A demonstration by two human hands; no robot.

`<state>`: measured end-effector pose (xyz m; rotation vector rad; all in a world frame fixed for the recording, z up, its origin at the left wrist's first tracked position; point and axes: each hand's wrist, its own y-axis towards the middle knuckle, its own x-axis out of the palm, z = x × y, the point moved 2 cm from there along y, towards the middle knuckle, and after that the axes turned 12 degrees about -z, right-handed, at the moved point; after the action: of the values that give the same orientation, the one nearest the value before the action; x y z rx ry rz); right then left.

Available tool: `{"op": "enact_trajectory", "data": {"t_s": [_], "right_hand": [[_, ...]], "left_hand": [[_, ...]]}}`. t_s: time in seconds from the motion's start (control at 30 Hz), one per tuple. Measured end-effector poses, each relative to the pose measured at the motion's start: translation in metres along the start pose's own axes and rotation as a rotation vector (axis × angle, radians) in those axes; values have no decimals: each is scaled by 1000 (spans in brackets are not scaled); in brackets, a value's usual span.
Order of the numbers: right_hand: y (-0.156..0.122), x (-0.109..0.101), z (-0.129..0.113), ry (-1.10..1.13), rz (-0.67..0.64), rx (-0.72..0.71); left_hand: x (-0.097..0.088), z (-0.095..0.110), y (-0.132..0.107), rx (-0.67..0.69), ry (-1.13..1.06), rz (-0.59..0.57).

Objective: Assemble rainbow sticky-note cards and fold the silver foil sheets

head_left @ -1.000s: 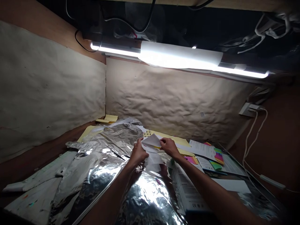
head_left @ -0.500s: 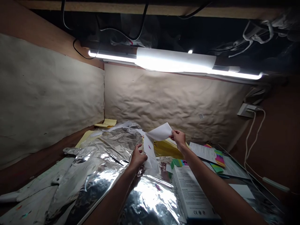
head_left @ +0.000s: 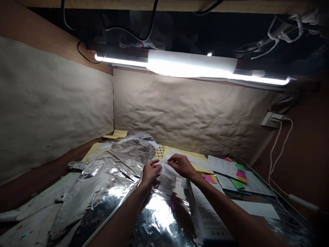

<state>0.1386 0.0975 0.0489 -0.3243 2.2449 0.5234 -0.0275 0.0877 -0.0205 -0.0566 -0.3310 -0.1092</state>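
My left hand (head_left: 151,173) is closed, thumb and fingers gripping the left side of a white paper (head_left: 167,183). From the right, my right hand (head_left: 182,166) reaches in with its fingertips pinched on the upper part of the same paper. The paper's lower part looks thin and lies over crinkled silver foil sheeting (head_left: 159,214). Just behind the hands lie a yellow sheet (head_left: 202,158) and a yellow patterned strip (head_left: 159,152). A stack of printed white cards (head_left: 209,212) stands under my right forearm, partly hidden by it.
Printed sheets with bright coloured tabs (head_left: 241,174) and a blank white card (head_left: 257,208) lie at the right. Foil covers much of the left side. White cables hang from a wall socket (head_left: 273,119). A lit tube lamp (head_left: 192,68) spans the papered back wall.
My right hand has come down and left, bringing the raised white paper down near my left hand. The yellow sheet and patterned strip behind are now more exposed. My left hand has barely moved.
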Motion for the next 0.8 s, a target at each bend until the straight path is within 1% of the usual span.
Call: {"op": "enact_trajectory", "data": {"t_s": [0.07,0.17,0.37,0.53,0.7,0.8], "right_hand": [[-7,15,-8,-57,-83,-25],[-9,24,-9,-111,-111,-31],[-9,25,-2,-125,-62,-8],[-14,27,-10,-160,-15,-11],[-12,28,-16,-167,-36,24],[-9,26,-17,-151,-65,55]], "left_hand": [[2,1,-2,9,-5,-19],[5,3,-6,13,-13,-52],[8,2,-8,20,-93,-74],[7,-2,-4,49,-143,-48],[5,-3,-2,106,-93,-81],[4,-3,-2,157,-42,-75]]}}
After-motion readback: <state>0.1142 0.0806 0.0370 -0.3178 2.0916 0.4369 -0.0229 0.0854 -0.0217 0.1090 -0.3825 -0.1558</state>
